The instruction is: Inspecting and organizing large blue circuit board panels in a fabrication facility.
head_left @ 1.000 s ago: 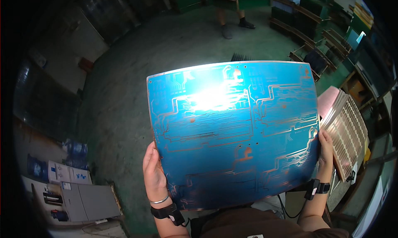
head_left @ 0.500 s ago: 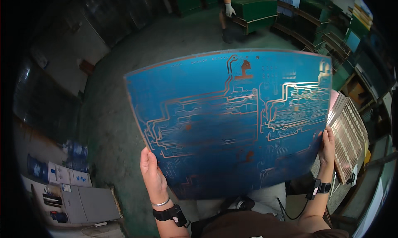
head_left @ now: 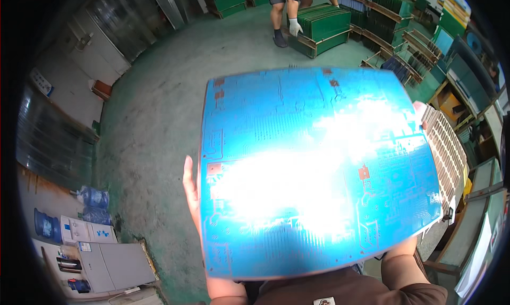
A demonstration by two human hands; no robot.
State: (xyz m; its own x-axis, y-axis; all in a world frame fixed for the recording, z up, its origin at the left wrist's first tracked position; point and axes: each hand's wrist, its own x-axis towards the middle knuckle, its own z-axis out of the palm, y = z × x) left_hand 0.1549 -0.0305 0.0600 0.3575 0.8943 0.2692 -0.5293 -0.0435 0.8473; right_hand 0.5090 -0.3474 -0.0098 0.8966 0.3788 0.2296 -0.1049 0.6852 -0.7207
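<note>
A large blue circuit board panel [head_left: 276, 119] with copper-coloured traces and pads is held up in front of me, tilted, with strong white glare across its middle. My left hand [head_left: 190, 185] is at the panel's left edge, its fingers pointing up along it and the rest partly behind the board. My right hand [head_left: 424, 125] is almost wholly hidden behind the panel; only a bit of finger seems to show at the upper right edge. The right forearm rises from below, behind the board.
Slatted copper-toned panels [head_left: 445, 145] lie at my right, beside a bench. Ahead, a gloved co-worker [head_left: 294, 26] bends over a rack of green boards [head_left: 324, 29]. More racks [head_left: 390, 13] stand at the far right. A grey cabinet [head_left: 118, 265] and blue water bottles [head_left: 95, 198] are at left.
The panel has been turned over and shows a different trace pattern, now with bright glare. My right hand has gone behind it. The co-worker has bent lower over the rack.
</note>
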